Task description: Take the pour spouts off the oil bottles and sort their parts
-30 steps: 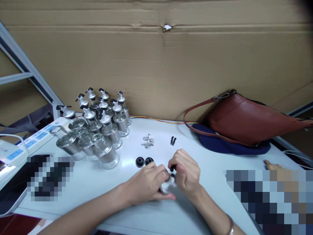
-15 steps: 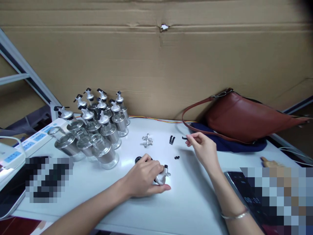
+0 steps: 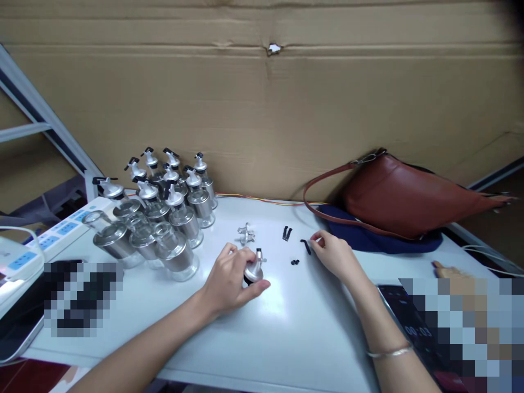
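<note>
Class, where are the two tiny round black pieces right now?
In the head view, the black pieces lie right of centre on the white table, below the paired black levers and left of the right hand.

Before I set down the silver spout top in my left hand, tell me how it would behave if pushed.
The silver spout top would probably be stiff, as it looks metallic. Its smooth, shiny surface may feel slippery. Laid on its side, it could roll in a curve, since its round body narrows to a thin spout.
</note>
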`<state>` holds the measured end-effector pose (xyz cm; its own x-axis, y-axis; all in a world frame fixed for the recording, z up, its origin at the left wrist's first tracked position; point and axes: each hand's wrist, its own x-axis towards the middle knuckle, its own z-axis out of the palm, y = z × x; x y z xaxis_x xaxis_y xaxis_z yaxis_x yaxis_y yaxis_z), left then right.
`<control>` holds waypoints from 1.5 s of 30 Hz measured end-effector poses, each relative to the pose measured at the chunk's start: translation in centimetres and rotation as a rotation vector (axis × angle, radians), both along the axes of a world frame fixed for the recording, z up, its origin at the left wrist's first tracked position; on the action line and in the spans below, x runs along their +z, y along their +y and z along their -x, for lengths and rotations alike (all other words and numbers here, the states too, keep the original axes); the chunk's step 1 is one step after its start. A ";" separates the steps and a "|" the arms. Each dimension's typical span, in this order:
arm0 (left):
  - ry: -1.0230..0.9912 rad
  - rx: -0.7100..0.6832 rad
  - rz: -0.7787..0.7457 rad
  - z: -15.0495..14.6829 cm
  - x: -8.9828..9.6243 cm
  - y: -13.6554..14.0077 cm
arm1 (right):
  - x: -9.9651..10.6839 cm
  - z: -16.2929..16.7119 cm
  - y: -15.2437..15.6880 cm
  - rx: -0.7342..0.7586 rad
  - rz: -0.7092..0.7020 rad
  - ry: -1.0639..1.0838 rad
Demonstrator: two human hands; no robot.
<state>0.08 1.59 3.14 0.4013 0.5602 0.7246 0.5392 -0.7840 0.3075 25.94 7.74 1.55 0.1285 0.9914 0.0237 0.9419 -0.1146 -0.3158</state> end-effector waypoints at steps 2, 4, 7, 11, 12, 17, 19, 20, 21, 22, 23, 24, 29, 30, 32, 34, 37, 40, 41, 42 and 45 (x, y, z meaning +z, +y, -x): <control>-0.029 0.039 0.028 0.1 -0.2 0.1 | 0.0 0.0 0.0 0.034 0.003 0.037; -0.039 0.048 0.048 0.1 -0.4 0.1 | 0.0 0.2 0.1 0.054 -0.002 0.063; -0.015 0.035 0.052 0.0 -0.5 0.0 | -0.1 0.6 0.1 0.045 -0.027 0.068; -0.006 0.032 0.037 0.0 -0.2 0.0 | -0.4 0.8 0.1 0.026 -0.055 0.050; -0.006 0.030 0.041 0.0 -0.2 0.0 | -0.4 0.8 0.1 0.028 -0.055 0.051; -0.018 0.016 0.071 0.0 -0.4 0.0 | -0.5 1.2 0.1 0.083 -0.058 0.111; -0.036 0.021 0.054 0.0 -0.5 0.0 | -0.6 1.4 0.1 0.125 -0.070 0.150; -0.043 0.023 0.045 -0.1 -0.6 0.0 | -0.6 1.4 0.1 0.146 -0.078 0.165; -0.049 0.024 0.035 -0.1 -0.6 0.0 | -0.7 1.5 0.1 0.165 -0.089 0.175; -0.051 0.025 0.028 -0.2 -0.6 0.1 | -0.8 1.5 0.1 0.179 -0.105 0.178; -0.049 0.026 0.022 -0.2 -0.5 0.1 | -0.9 1.4 0.2 0.189 -0.123 0.176; -0.045 0.029 0.017 -0.2 -0.5 0.1 | -1.1 1.4 0.2 0.195 -0.141 0.173; -0.010 0.024 0.004 -0.2 -0.1 0.1 | -1.5 1.5 0.0 0.277 -0.180 0.202; -0.001 0.016 0.004 -0.1 0.0 0.1 | -1.5 1.5 0.0 0.300 -0.179 0.219; 0.015 -0.003 0.010 -0.1 0.0 0.1 | -1.4 1.7 0.0 0.332 -0.175 0.261; 0.032 -0.009 0.025 -0.1 -0.1 0.2 | -1.0 1.9 -0.1 0.338 -0.176 0.304; 0.050 -0.004 0.050 -0.2 -0.2 0.3 | 0.2 2.5 -0.6 0.334 -0.170 0.390; 0.057 -0.020 0.071 -0.2 -0.4 0.3 | 1.6 3.5 -1.6 0.403 -0.094 0.616; 0.062 -0.029 0.078 -0.2 -0.4 0.2 | 2.0 3.9 -1.9 0.447 -0.061 0.695; 0.072 -0.035 0.084 -0.2 -0.4 0.2 | 2.2 4.4 -2.3 0.495 -0.023 0.762; 0.128 -0.035 0.099 -0.1 -0.4 0.2 | 2.5 5.3 -3.0 0.612 0.101 0.865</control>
